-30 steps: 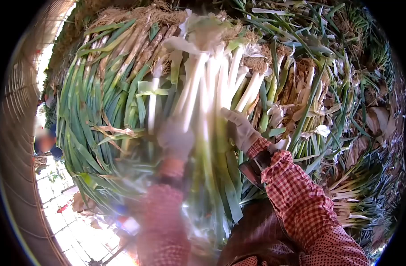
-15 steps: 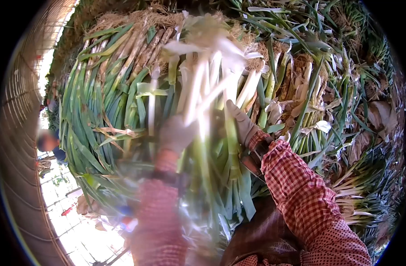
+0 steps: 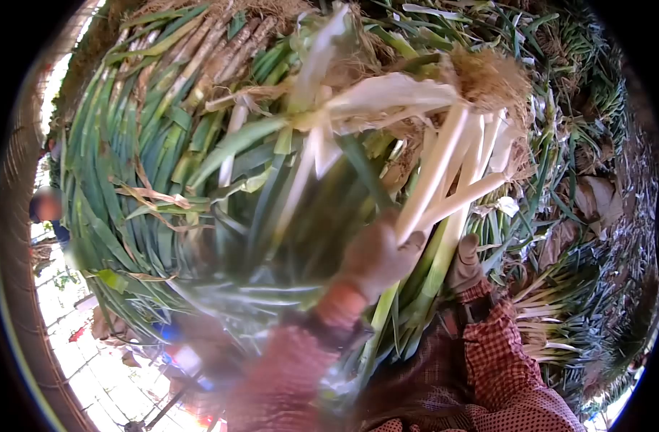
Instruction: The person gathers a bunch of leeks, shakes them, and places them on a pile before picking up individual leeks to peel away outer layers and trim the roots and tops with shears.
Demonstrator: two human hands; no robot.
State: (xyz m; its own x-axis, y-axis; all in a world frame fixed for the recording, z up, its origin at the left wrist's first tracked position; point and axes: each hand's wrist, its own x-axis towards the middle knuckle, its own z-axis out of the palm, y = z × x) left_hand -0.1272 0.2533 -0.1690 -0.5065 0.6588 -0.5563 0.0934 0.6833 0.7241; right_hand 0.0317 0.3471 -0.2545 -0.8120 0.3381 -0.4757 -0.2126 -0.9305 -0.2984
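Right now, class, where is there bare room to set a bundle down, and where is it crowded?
Bare: only the paved floor at lower left, below the leek pile. Crowded: that pile fills top and left, loose leeks cover the right, and the bundle in the left hand, by the right hand, blocks the middle.

Matt cloth covered your left hand [image 3: 373, 255] and right hand [image 3: 465, 263]; the leek stalks [image 3: 436, 176] were smooth, glossy white.

Floor: pale paving [image 3: 110, 381], sunlit | Left: curved ribbed wall [image 3: 16, 237] | Right: dry leaf litter [image 3: 596, 198] | Light: hard daylight, lower left
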